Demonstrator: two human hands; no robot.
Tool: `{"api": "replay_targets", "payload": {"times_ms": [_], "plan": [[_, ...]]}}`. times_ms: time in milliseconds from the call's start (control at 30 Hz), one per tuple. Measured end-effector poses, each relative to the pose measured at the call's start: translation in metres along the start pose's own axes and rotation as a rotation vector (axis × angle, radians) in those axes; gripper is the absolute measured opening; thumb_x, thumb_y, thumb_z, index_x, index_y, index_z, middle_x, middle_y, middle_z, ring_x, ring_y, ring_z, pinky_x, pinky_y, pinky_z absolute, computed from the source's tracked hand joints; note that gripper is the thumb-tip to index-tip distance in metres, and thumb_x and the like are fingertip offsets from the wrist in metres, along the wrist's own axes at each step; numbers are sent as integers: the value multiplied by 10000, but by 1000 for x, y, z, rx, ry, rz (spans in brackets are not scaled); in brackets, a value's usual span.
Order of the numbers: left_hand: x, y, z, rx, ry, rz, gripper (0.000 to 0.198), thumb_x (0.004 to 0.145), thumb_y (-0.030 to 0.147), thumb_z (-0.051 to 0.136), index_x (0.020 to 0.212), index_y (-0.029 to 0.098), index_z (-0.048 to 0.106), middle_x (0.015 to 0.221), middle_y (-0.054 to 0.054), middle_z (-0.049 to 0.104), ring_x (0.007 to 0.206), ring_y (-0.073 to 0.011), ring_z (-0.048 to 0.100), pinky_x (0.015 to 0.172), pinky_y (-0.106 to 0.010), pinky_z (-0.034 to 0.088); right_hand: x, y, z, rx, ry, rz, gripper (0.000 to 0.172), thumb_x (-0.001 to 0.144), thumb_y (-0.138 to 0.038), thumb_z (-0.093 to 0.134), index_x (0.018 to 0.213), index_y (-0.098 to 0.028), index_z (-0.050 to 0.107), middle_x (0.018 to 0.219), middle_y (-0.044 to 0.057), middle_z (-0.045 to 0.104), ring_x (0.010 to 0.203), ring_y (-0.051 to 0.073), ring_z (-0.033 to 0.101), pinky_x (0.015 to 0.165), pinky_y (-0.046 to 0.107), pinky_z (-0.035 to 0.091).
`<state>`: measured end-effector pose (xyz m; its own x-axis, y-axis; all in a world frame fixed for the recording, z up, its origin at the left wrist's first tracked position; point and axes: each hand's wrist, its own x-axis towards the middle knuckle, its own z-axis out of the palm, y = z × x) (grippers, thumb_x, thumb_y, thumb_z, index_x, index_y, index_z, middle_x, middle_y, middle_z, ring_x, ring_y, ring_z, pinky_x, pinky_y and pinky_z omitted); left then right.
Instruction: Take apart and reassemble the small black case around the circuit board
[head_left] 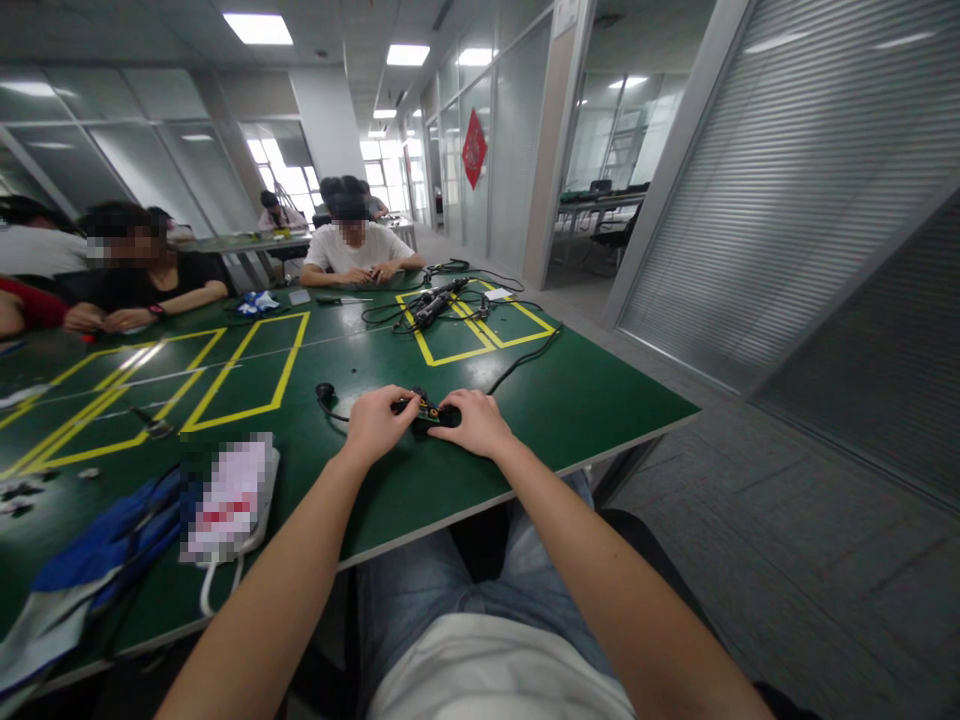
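Note:
Both of my hands are at a small black device [425,412] low over the green table [600,400], near its front edge. My left hand [380,420] pinches the device's left end between thumb and fingers. On the other end, the fingers of my right hand [476,422] are closed round a black part. Small yellow or orange details show between the hands. A black cable with a round black end piece [325,393] lies left of my left hand. Another black cable [525,358] runs off behind my right hand. The fingertips partly hide the device.
Yellow tape rectangles [450,358] mark the table, with a pile of black tools and cables [435,305] at the back. At left lie a blue glove [112,530] and a white-cabled object [232,500]. People [360,245] sit across the table.

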<state>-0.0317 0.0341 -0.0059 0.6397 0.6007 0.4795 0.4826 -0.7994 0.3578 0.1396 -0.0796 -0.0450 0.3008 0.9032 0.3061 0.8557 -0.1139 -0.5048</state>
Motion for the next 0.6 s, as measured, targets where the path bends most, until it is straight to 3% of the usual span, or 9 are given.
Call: {"api": "replay_targets", "payload": {"times_ms": [600], "plan": [[-1,1,0,19,-7,11,294,946,394,627,992,226,864,915,-79,841,811,-238,749,749,-314,537,-1,-3,-3,7,-10,9,405,833,-532,889,1132,-283,776,1292,59,728,1218,298,618,1046,455,434]]}}
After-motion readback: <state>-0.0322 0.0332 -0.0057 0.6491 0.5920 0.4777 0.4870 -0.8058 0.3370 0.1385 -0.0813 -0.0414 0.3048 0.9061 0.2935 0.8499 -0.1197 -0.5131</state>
